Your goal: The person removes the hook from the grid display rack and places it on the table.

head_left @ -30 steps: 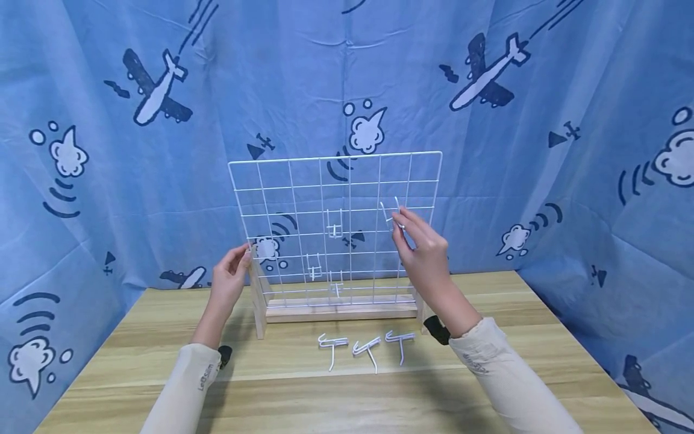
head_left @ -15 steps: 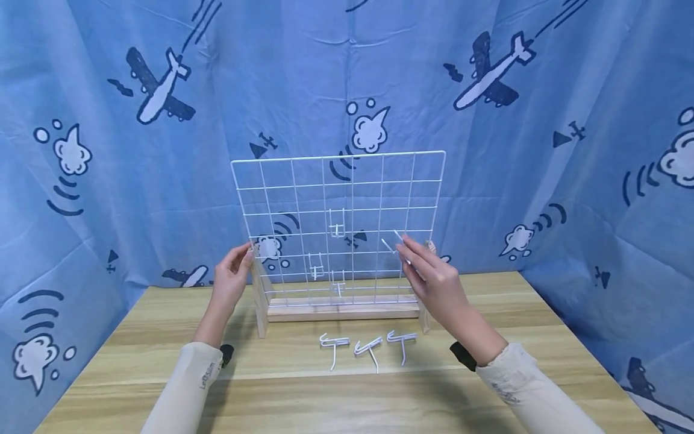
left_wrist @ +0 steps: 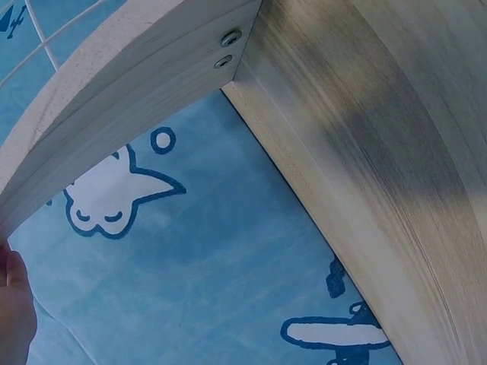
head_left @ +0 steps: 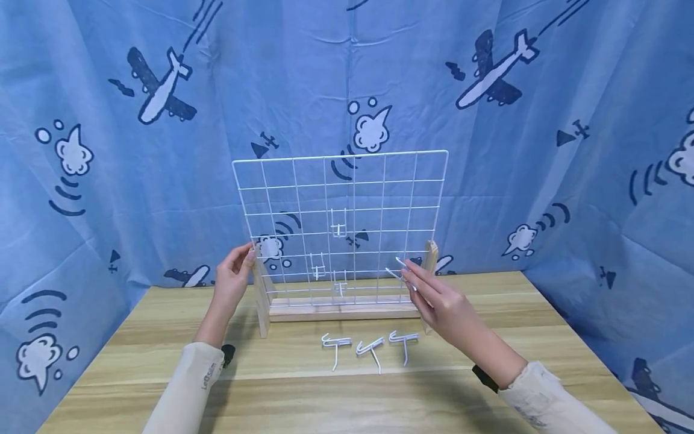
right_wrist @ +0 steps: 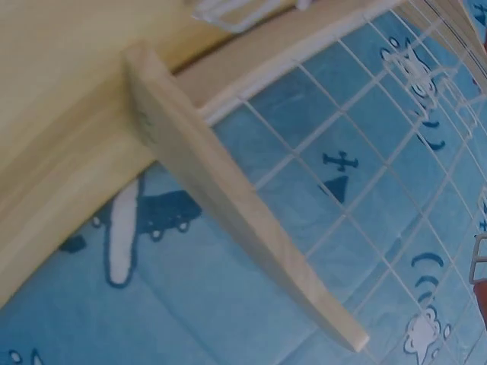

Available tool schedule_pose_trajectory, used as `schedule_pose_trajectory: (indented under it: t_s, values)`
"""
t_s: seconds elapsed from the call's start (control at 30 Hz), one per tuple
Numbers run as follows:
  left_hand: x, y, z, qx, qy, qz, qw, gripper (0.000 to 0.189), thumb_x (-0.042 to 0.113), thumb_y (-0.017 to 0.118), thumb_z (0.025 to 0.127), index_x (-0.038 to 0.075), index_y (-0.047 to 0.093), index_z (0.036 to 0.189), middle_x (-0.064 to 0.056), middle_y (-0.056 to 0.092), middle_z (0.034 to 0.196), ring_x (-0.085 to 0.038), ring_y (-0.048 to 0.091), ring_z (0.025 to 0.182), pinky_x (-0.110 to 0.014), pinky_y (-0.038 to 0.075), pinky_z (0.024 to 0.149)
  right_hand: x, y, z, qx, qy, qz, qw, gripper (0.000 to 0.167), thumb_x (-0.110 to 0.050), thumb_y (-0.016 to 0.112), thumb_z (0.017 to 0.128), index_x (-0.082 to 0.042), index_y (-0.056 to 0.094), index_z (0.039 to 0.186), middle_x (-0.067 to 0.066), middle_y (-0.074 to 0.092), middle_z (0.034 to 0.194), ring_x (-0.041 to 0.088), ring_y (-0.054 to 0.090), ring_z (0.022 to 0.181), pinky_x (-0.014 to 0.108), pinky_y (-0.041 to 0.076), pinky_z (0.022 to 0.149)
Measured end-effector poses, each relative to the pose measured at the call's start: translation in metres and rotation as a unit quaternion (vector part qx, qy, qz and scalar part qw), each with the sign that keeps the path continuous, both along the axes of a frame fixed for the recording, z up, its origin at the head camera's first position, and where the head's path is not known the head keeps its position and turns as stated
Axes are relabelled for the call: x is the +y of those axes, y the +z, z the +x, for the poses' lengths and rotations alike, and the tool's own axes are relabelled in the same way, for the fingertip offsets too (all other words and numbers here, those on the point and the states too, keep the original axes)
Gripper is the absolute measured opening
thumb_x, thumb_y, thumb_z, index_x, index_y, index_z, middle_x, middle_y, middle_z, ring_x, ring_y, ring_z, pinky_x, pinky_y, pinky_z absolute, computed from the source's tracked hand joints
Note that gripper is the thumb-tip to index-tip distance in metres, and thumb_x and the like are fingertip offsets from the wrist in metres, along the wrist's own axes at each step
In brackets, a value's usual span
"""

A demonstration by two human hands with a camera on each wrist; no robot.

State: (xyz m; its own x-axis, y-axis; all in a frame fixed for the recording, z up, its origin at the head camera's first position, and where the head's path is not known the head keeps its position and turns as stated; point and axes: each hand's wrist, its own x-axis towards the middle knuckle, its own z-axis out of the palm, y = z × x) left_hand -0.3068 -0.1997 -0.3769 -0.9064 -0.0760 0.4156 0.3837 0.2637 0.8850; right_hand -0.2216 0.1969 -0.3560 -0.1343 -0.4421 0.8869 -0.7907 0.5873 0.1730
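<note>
A white wire grid panel [head_left: 355, 199] stands upright in a wooden stand [head_left: 341, 311]. My left hand [head_left: 232, 278] grips the top of the stand's left upright [head_left: 261, 301]; in the left wrist view a bit of finger [left_wrist: 17, 304] shows at that upright's edge. Between thumb and fingers, my right hand [head_left: 441, 301] pinches a white wire hook [head_left: 393, 273], its two prongs pointing at the grid's lower right. Three similar hooks hang on the grid: an upper hook [head_left: 338, 230], a left hook [head_left: 317, 272] and a lower hook [head_left: 340, 287].
Three loose white hooks lie on the wooden table in front of the stand: a left one [head_left: 336, 343], a middle one [head_left: 370, 348] and a right one [head_left: 404, 339]. The stand's right upright [head_left: 431, 256] is beside my right hand. A blue patterned curtain [head_left: 325, 78] surrounds the table.
My right hand has moved down with the hook, from the upper right of the grid to its lower right. My left hand keeps its grip on the upright.
</note>
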Motion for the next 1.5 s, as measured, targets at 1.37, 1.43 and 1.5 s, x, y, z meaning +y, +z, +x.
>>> schedule_pose_trajectory:
  t_s: [1.37, 1.43, 1.5]
  values:
    - [0.001, 0.004, 0.004, -0.013, -0.005, 0.011, 0.9999, 0.041, 0.022, 0.049, 0.102, -0.001, 0.05, 0.136, -0.017, 0.052, 0.135, -0.016, 0.049, 0.121, -0.011, 0.041, 0.098, 0.032, -0.072, 0.033, -0.087, 0.058, 0.197, 0.9748, 0.038, -0.019, 0.036, 0.103, 0.001, 0.068, 0.113, 0.018, 0.067, 0.114, 0.025, 0.068, 0.097, 0.025, 0.057, 0.078]
    - [0.004, 0.012, 0.011, -0.022, -0.007, 0.009, 0.9997, 0.041, 0.019, 0.048, 0.102, -0.003, 0.048, 0.136, -0.019, 0.051, 0.136, -0.018, 0.048, 0.122, -0.01, 0.04, 0.097, 0.033, -0.074, 0.033, -0.096, 0.061, 0.205, 0.9722, 0.038, -0.019, 0.036, 0.104, 0.0, 0.068, 0.113, 0.018, 0.067, 0.113, 0.024, 0.068, 0.095, 0.024, 0.057, 0.077]
    - [0.006, 0.016, 0.014, -0.03, -0.006, 0.009, 0.9995, 0.041, 0.018, 0.047, 0.102, -0.003, 0.047, 0.137, -0.02, 0.05, 0.136, -0.017, 0.047, 0.122, -0.01, 0.04, 0.097, 0.034, -0.077, 0.033, -0.103, 0.061, 0.215, 0.9692, 0.04, -0.021, 0.035, 0.104, -0.001, 0.068, 0.114, 0.018, 0.067, 0.113, 0.024, 0.069, 0.094, 0.023, 0.057, 0.075]
